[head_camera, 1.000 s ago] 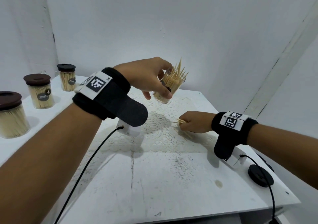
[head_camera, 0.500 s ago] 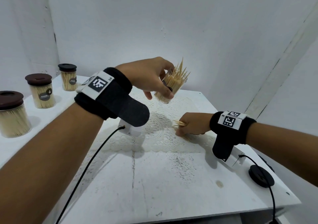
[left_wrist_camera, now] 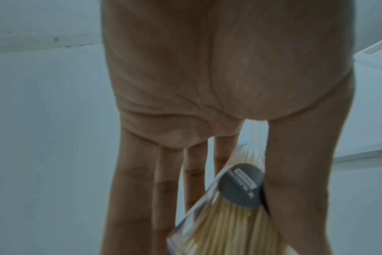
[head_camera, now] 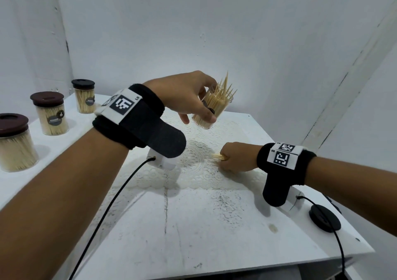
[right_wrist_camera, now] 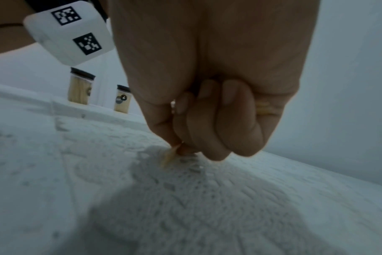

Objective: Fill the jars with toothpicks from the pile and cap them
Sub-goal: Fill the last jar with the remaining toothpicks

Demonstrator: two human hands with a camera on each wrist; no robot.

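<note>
My left hand (head_camera: 193, 99) holds a clear, uncapped jar (head_camera: 211, 110) tilted in the air above the lace mat (head_camera: 199, 172), with toothpicks sticking out of its mouth. In the left wrist view the jar (left_wrist_camera: 227, 210) sits between thumb and fingers, its grey label facing the camera. My right hand (head_camera: 234, 157) rests low on the mat as a fist and grips a small bundle of toothpicks (head_camera: 219, 156), whose tips poke out to the left. The right wrist view shows those toothpicks (right_wrist_camera: 169, 155) jutting from under the curled fingers (right_wrist_camera: 207, 131).
Three capped jars full of toothpicks stand on the white ledge at the left: a near one (head_camera: 15, 144), a middle one (head_camera: 50, 113) and a far one (head_camera: 84, 96). A black round lid (head_camera: 324, 217) lies at the table's right edge. Cables trail from both wrists.
My right hand has gathered the loose toothpicks off the mat into its fist and drawn slightly left. The left hand still holds the jar at about the same height.
</note>
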